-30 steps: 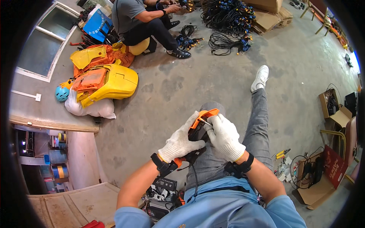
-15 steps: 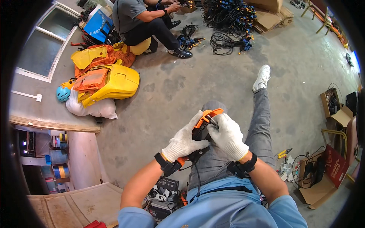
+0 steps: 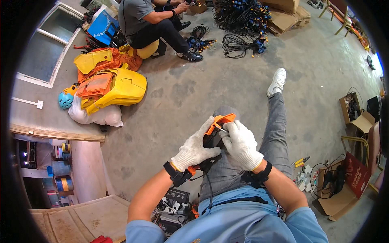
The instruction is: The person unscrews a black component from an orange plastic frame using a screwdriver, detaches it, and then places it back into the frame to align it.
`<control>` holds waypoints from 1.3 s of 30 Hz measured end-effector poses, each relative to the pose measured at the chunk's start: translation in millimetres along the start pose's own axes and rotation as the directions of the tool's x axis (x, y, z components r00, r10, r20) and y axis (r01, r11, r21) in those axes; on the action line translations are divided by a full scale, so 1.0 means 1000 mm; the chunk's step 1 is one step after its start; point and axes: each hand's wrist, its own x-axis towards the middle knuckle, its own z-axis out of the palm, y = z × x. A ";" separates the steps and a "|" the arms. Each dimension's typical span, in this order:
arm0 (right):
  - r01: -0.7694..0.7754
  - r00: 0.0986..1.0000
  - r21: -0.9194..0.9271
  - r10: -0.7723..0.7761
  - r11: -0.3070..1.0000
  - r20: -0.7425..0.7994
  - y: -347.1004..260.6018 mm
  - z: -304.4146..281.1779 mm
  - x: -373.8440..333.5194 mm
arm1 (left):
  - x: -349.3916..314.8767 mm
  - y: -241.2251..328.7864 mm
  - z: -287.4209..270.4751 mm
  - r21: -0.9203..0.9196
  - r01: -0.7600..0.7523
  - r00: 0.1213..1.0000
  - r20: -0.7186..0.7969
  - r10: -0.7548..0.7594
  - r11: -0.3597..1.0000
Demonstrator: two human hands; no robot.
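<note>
My left hand point(image 3: 195, 149), in a white knitted glove, is closed round a black and orange device point(image 3: 223, 120) held above my thigh. Its orange part faces up and away from me, and the black body is partly hidden by my palm. My right hand point(image 3: 242, 146), gloved too, is closed at the device's right side. From its fingertips a thin metal shaft point(image 3: 221, 129) reaches the inside of the orange part. The handle is hidden in the glove, so I cannot tell the tool's exact kind. A black cable point(image 3: 210, 187) hangs below the device toward my lap.
Yellow and orange plastic shells point(image 3: 125, 87) lie at the left. Ahead, a person point(image 3: 142, 24) sits near a heap of black cables point(image 3: 241, 24). At my right are yellow-handled pliers point(image 3: 302, 162) and an open cardboard box point(image 3: 340, 202). Boxed electronics point(image 3: 174, 206) stand beside my left hip.
My right fingers have shifted slightly at the orange part, and the metal shaft now shows more plainly. My left hand keeps its hold on the device. The whole view has moved a little.
</note>
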 end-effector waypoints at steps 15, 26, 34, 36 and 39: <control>0.012 0.999 0.033 -0.013 0.999 0.036 0.004 -0.004 0.004 | -0.001 0.007 -0.001 -0.003 0.061 0.998 0.017 -0.061 0.998; -0.127 0.992 0.085 0.124 0.988 0.038 -0.008 -0.012 0.002 | 0.002 0.010 0.001 -0.045 0.022 1.000 0.010 -0.022 0.999; -0.077 0.996 0.124 0.072 0.989 0.044 0.002 0.001 0.002 | 0.001 0.021 -0.001 -0.004 0.087 0.996 -0.003 -0.087 0.996; -0.086 0.996 0.133 0.081 0.987 0.043 0.003 0.000 0.003 | 0.000 0.017 0.001 -0.071 0.079 0.997 -0.010 -0.080 0.994; -0.073 0.993 0.146 0.058 0.987 0.102 -0.002 -0.002 0.006 | -0.002 0.007 0.002 -0.102 0.032 0.998 -0.041 -0.037 0.994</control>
